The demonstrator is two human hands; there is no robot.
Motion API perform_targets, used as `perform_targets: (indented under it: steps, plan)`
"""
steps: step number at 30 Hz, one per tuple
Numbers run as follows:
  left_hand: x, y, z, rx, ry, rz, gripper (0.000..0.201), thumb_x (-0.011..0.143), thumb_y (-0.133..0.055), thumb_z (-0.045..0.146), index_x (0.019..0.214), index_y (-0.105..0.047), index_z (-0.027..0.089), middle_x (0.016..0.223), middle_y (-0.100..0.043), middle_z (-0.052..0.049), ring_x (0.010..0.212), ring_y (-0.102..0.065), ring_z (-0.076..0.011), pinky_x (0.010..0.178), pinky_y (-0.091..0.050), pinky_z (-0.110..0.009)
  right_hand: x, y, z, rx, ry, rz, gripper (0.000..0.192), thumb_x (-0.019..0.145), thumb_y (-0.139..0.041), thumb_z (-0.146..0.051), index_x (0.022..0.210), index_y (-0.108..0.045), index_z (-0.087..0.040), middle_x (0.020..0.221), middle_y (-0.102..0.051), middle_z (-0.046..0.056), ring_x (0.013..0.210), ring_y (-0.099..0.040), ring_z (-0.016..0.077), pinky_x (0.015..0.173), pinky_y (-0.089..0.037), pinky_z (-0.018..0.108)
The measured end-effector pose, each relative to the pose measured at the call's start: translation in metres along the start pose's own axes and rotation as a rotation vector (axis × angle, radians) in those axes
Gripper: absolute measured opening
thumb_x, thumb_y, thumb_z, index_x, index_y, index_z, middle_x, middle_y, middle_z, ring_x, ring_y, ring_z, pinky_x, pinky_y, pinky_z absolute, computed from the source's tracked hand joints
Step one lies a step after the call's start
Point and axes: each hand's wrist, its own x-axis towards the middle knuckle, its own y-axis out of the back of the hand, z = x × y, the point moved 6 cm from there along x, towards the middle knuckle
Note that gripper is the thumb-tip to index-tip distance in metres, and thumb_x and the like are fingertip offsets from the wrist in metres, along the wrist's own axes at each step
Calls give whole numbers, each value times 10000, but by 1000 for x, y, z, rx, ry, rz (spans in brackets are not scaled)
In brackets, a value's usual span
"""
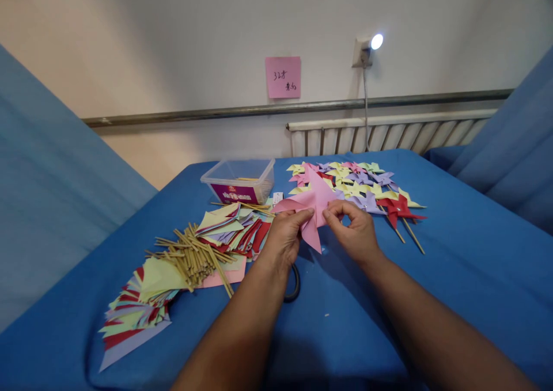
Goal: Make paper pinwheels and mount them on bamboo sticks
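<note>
Pink paper pinwheel (311, 202) held above blue table (453, 264) | left hand (283, 238) and right hand (356, 230) both pinch its folded points | looks light, flimsy, easily creased; best gripped near centre.

The pink note (283, 77) on the wall reads "32".

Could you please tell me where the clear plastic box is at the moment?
In the head view the clear plastic box stands at the far left-centre of the blue table, behind the wooden sticks and left of the finished pinwheels.
</note>
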Motion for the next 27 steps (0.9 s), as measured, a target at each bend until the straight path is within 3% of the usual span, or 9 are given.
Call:
perform_targets:
  steps: [27]
  plan:
    - [1,0,-5,62,47,4,210,543,-815,201,619,-649,95,564,-625,-46,510,-547,-120,558,-410,-254,1,-2,7,-26,-69,-16,142,769,-606,-225,628,-594,-219,650,-621,-6,613,-542,154,634,-463,297]
